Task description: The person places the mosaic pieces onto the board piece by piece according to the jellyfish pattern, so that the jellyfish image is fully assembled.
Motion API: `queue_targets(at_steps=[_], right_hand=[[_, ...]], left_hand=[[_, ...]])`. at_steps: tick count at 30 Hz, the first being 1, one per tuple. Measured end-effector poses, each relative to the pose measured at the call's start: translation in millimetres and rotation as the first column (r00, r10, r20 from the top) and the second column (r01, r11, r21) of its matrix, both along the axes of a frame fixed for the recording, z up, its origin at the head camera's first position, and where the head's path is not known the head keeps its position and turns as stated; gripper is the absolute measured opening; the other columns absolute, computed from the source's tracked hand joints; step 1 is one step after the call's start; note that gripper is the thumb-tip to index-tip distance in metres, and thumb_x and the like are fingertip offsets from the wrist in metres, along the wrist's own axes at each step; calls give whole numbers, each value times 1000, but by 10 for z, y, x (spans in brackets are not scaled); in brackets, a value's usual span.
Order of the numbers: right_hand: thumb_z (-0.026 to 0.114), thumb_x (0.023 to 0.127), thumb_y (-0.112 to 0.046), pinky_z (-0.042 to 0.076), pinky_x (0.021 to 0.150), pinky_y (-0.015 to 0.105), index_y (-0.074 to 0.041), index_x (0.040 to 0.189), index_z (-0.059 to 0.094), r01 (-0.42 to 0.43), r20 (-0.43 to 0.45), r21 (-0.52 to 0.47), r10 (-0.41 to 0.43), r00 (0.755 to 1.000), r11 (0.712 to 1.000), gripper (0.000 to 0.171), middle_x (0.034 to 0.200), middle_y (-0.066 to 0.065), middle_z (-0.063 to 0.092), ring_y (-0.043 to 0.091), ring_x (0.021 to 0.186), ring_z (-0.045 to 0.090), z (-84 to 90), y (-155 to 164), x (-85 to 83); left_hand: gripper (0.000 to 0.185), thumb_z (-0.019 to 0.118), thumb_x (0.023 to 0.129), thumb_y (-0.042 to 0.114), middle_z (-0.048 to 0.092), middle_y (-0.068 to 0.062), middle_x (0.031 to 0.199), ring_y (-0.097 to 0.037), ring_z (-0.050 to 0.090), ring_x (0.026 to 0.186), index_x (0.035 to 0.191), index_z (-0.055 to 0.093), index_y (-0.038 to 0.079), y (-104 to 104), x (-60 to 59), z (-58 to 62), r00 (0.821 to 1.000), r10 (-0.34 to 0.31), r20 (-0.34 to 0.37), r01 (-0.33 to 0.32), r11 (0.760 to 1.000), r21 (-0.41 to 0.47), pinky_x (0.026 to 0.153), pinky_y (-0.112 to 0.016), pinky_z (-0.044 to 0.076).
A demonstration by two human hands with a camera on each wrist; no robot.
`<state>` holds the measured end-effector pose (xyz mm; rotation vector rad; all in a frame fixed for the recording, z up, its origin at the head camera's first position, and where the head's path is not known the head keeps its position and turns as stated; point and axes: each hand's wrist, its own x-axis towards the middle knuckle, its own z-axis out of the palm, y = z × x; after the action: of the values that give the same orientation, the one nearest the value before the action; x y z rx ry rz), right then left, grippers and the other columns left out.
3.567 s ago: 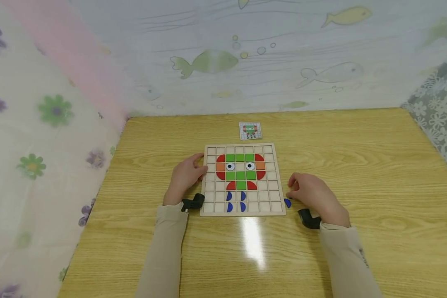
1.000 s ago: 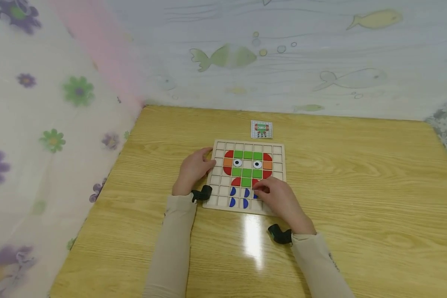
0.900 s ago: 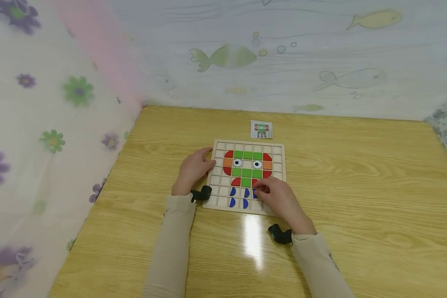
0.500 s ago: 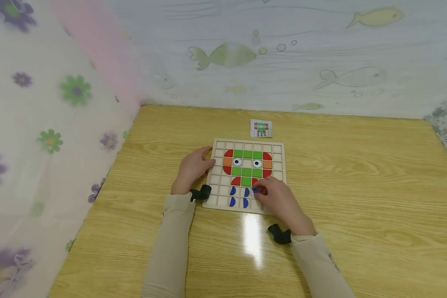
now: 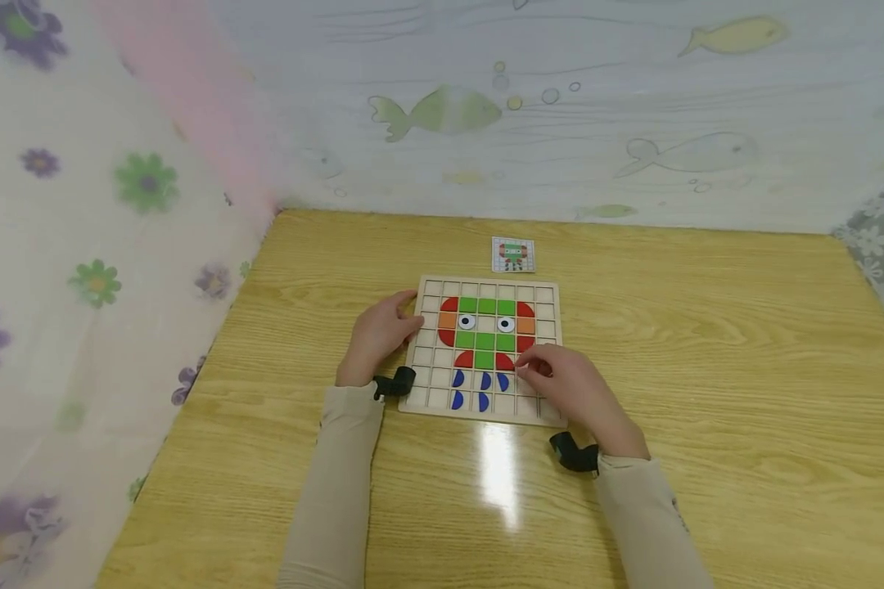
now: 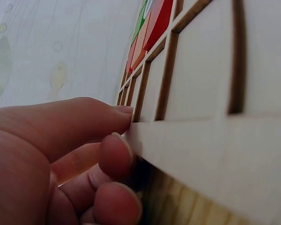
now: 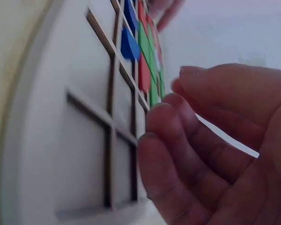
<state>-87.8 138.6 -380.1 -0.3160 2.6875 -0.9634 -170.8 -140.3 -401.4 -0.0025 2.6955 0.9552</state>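
Note:
A wooden grid board [image 5: 541, 298] lies on the table, filled with green, red and orange tiles and two eye tiles that form a figure. Several blue half-round pieces [image 5: 502, 381] sit in the rows below the figure. My left hand [image 5: 411, 312] holds the board's left edge. In the left wrist view its thumb and curled fingers [image 6: 122, 125] grip the board rim [image 6: 201, 154]. My right hand [image 5: 529, 368] hovers over the board's lower right cells. It is loosely curled and empty [image 7: 173, 89], just right of the nearest blue piece [image 7: 129, 44].
A small picture card [image 5: 513, 254] showing the same figure lies just beyond the board. Patterned cloth walls [image 5: 442, 114] close off the yellow wooden table [image 5: 707, 368] at the back and left. A bright glare spot [image 5: 501, 474] lies in front of the board.
My right hand carried a blue piece from the table onto the board, set it in a cell beside the other blue ones, let go and drew back slightly right. The left hand stayed put.

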Motion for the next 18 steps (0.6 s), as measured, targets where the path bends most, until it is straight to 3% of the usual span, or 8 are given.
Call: queue_targets(at_steps=[10,18], right_hand=[[57,87,-30,39,65,31,-15,93,63,7,44,46,-9,999,999,17,82,-2,59,17,73,49,-12,303,-18],[61,84,-28,36,64,31,-13,92,59,-31,146,58,22,989,998,18,75,0,52,16,70,46,-14,530,-3]], left_hand=[[55,55,84,32,60,3,64,-16,51,46,135,39,22,-16,-7,-29,1000,3,5,-3,1000,11,52,-31,40],[55,55,84,32,60,4,62,-15,50,45,135,40,22,-17,-19,-27,1000,-4,-2,4,1000,8,54,-32,40]])
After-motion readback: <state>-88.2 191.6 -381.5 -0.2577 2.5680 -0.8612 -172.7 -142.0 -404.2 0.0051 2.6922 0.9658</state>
